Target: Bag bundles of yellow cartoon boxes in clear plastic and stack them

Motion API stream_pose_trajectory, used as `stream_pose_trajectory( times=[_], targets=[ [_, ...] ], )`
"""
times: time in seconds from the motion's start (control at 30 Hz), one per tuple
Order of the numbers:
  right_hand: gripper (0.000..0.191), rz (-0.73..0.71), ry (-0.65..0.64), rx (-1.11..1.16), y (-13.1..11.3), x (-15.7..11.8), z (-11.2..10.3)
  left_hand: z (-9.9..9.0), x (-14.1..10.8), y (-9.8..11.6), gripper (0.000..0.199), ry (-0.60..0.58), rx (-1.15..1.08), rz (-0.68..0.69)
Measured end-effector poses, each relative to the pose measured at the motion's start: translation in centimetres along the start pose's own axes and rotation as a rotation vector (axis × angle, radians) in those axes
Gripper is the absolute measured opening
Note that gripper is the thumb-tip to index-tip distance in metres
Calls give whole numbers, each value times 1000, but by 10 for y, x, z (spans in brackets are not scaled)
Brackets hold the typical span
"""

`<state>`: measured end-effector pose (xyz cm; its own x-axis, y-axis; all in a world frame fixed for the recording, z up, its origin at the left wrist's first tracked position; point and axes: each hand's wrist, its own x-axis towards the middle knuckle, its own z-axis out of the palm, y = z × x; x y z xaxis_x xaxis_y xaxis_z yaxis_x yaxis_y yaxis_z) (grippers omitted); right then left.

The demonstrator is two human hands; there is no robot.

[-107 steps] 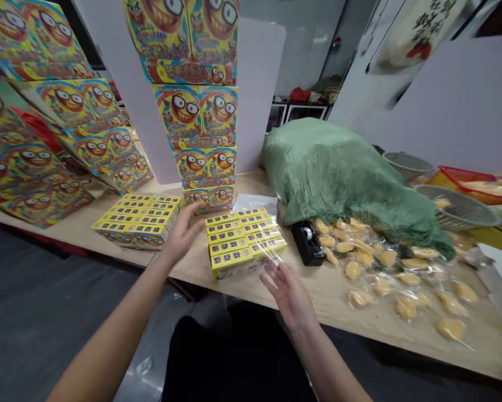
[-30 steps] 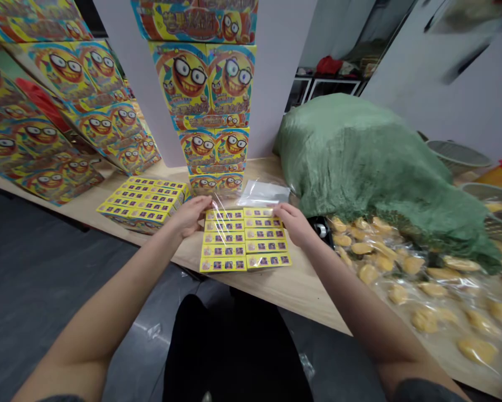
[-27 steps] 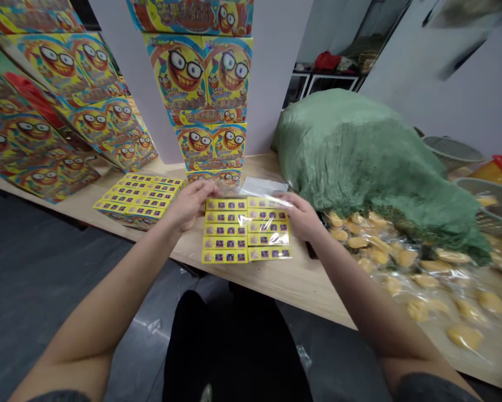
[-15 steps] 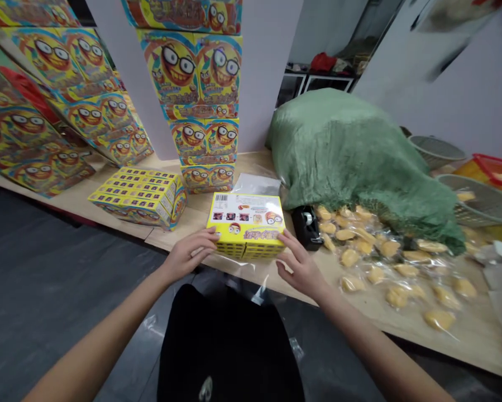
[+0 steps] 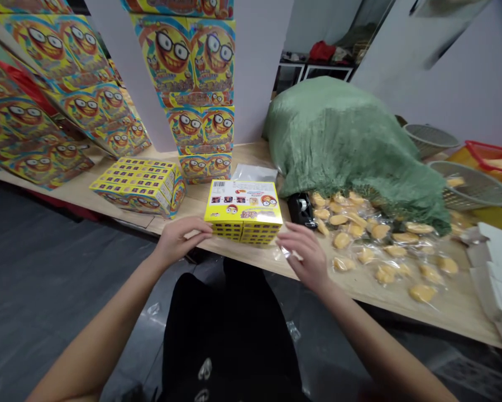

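One pack sits crosswise btwn L hand & R hand, L hand nearer.
Biggest first: table under it all, w/ green cloth heaped beyond on the R and stack rising behind; block sits off L, apart. And the pack: flat at the near edge, dead ahead, long axis running L–R, so its short ends face the sides. Now L hand, at the near-L corner: fingers tog., thumb apart below them, tips at the corner, contact looks likely. R hand, just outside the near-R corner: fingers loosely bent, slightly off the box; can't tell if it's pinching the film glinting at its tips. Tape is just R of the pack, beyond R hand, so I'd judge less room that side.
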<state>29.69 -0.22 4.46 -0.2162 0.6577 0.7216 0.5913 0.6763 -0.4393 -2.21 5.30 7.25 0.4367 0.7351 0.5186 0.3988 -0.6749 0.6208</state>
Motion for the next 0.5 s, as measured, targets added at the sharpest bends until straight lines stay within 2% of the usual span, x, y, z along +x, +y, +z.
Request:
stream_pose_trajectory(
  times=[0.13, 0.27, 0.37, 0.43, 0.5],
  targets=[
    [10, 175, -71, 145, 21, 26, -8, 4, 14, 2, 16, -12, -6, -184],
    [18, 315, -229, 291, 52, 47, -10, 15, 25, -7, 23, 13, -93, -231],
    [24, 458, -347, 448, 68, 60, -8, 22, 29, -11, 26, -1, -102, -320],
    [24, 528, -381, 523, 74, 66, -5, 23, 32, -12, 28, 44, -82, -384],
    [23, 540, -372, 533, 78, 71, -3, 23, 36, -13, 29, 103, -88, -437]
  ],
)
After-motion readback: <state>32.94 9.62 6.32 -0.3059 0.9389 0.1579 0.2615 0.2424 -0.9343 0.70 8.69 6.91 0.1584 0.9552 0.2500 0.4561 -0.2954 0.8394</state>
